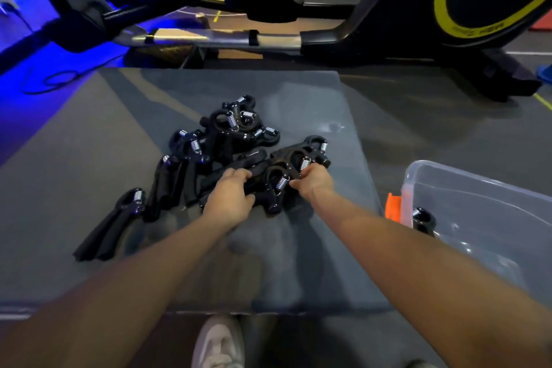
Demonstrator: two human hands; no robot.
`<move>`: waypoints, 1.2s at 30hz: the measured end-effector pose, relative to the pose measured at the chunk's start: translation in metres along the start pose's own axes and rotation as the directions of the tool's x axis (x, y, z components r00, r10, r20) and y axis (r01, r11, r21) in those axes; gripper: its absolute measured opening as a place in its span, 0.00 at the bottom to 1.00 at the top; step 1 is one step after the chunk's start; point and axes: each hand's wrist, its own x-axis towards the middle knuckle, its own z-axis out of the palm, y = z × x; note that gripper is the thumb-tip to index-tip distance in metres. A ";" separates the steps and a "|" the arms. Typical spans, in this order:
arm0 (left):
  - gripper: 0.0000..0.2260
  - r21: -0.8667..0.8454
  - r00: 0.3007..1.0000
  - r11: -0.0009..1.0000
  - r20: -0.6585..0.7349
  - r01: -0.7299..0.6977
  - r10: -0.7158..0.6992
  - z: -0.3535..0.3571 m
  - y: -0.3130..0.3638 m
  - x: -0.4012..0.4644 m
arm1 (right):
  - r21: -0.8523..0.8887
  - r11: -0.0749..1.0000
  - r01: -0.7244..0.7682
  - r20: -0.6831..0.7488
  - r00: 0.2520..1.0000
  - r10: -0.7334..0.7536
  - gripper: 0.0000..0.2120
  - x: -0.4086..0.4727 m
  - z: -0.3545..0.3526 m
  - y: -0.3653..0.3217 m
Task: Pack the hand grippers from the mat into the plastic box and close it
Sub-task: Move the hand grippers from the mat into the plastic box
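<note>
Gripping piled hand grippers (239, 143), left hand (230, 197) and right hand (313, 181) curl fingers; handles point toward camera.

Hand grippers (227, 140): glossy black plastic, shiny metal springs. Mat (292, 248): matt grey, smooth. Plastic box (484, 206): clear, glossy.

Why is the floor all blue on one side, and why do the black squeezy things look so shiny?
In the head view, blue light spills over the floor at far left; the springs on the hand grippers catch bright glints; the plastic box shows pale glare; the wide lens bends the edges and stretches the forearms.
</note>
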 end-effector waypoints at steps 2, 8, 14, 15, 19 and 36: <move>0.21 0.005 1.000 1.000 -0.002 -0.004 0.004 -0.001 -0.004 0.002 | -0.014 1.000 -0.026 -0.041 0.999 0.025 0.18 0.004 0.006 0.001; 0.20 -0.015 1.000 1.000 -0.020 -0.019 0.019 -0.003 -0.005 0.012 | -0.061 0.998 -0.010 -0.074 0.997 0.006 0.20 0.007 0.016 0.005; 0.20 -0.015 1.000 1.000 -0.017 -0.024 0.023 -0.002 0.005 0.017 | -0.052 0.999 0.001 -0.058 0.998 -0.004 0.09 0.011 0.009 0.007; 0.20 -0.013 0.999 1.000 -0.017 -0.027 0.027 -0.002 0.008 0.017 | -0.052 0.999 0.007 -0.062 0.998 -0.011 0.08 0.011 0.006 0.007; 0.20 -0.015 0.999 0.999 -0.007 -0.052 0.052 -0.001 0.028 0.018 | 0.035 0.999 0.028 -0.082 0.996 -0.025 0.12 0.009 -0.009 0.006; 0.18 -0.069 0.983 0.984 0.072 -0.164 0.169 0.058 0.187 -0.009 | 0.308 0.942 0.135 -0.312 0.949 -0.034 0.13 -0.033 -0.166 0.030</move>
